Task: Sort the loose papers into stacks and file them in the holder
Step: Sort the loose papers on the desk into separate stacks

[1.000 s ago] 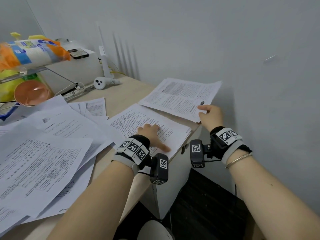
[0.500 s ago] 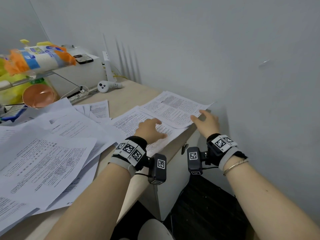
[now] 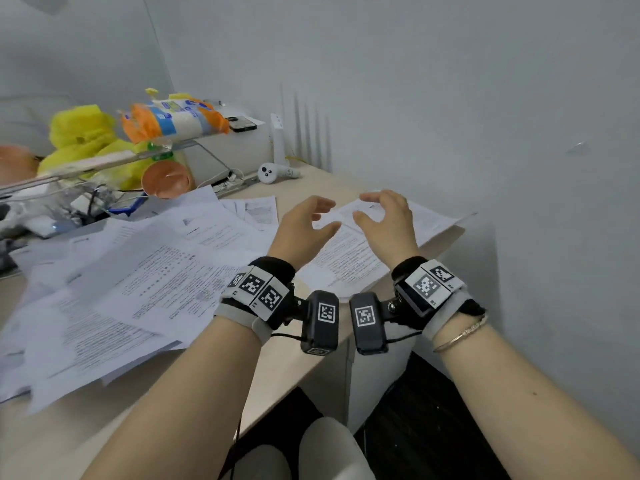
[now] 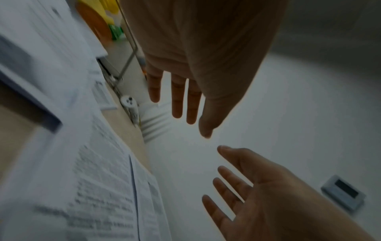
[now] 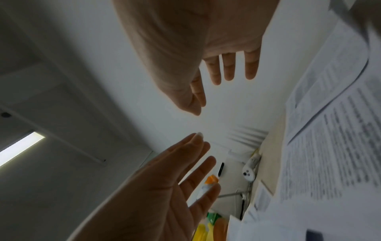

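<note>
Printed papers cover the desk in the head view. A neat stack (image 3: 346,261) lies at the desk's right end, and another sheet (image 3: 429,220) rests askew across its far part. A loose pile (image 3: 121,289) spreads over the left half. My left hand (image 3: 323,214) and right hand (image 3: 363,206) hover just above the stack, palms facing each other, fingers relaxed and empty. The left wrist view shows my left hand (image 4: 185,104) with straight fingers, my right hand (image 4: 233,184) and the papers (image 4: 103,187) beside them. The right wrist view shows my right hand (image 5: 216,76) open too.
A clear rack (image 3: 104,164) at the back left carries yellow bags and a rice packet (image 3: 173,119). An orange bowl (image 3: 166,180) sits under it. A white controller (image 3: 273,173) and a router (image 3: 277,140) stand near the wall. The wall runs close along the right of the desk.
My right hand slid the far sheet over the stack. Then both hands left the papers, rose and came close together, palms facing.
</note>
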A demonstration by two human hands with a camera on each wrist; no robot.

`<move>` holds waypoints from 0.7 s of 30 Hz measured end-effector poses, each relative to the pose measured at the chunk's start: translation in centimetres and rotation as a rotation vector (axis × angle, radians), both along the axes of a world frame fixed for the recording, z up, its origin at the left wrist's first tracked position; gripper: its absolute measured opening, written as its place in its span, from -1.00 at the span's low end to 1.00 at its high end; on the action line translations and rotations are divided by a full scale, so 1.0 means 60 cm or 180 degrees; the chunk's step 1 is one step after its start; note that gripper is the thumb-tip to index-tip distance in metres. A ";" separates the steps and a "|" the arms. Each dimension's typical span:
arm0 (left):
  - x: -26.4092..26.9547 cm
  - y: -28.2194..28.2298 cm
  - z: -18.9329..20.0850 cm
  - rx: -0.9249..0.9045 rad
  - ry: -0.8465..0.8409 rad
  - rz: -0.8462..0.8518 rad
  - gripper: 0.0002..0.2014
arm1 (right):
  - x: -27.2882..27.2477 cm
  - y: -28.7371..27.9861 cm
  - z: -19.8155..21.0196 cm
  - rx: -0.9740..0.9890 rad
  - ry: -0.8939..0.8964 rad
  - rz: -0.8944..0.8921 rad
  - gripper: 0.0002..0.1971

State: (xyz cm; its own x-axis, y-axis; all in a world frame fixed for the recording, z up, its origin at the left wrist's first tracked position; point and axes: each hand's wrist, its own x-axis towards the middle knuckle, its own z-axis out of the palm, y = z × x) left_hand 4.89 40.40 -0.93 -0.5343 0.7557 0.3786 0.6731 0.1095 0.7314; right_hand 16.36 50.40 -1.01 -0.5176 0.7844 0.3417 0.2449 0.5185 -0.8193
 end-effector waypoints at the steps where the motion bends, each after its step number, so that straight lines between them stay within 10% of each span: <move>1: -0.012 -0.025 0.002 0.0013 -0.0019 0.0086 -0.68 | -0.014 -0.020 0.002 0.0003 -0.0021 0.0114 -0.71; 21: -0.205 -0.353 -0.021 -0.1171 -0.0553 0.1553 -0.70 | -0.247 -0.207 -0.066 -0.0562 -0.1596 0.1097 -0.57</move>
State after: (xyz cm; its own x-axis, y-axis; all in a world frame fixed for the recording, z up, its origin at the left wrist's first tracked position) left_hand -7.41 19.24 -2.20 -0.8803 0.4740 0.0173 0.3572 0.6386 0.6815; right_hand 1.57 37.98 -4.94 -0.8142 0.5664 -0.1271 0.4641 0.5036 -0.7287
